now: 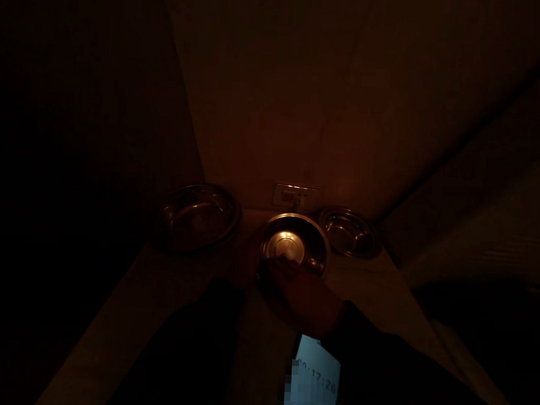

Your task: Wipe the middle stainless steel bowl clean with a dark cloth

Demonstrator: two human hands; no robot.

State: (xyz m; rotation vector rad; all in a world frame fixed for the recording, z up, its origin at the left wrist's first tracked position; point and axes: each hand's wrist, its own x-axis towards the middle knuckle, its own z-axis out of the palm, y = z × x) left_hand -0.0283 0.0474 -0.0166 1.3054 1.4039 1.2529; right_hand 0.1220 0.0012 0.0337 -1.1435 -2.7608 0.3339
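Note:
In very dim light a round metal bowl (319, 243) stands in the middle of the table, its inner bottom lit by a warm glow. My right hand (304, 296) reaches over its near rim. The fingers look drawn together at the bowl's near-left inside, and anything between them is lost in the dark. Close against the bowl's left side is my left hand (246, 264), barely visible, with its fingers hidden in shadow. Both forearms are in dark sleeves.
A wide metal basin (228, 224) sits at the back left and a smaller metal dish (369, 245) at the back right. Behind the bowl is a wall socket (284, 195) with something plugged in. A phone (313, 377) with a lit timer lies in front, partly under my right sleeve.

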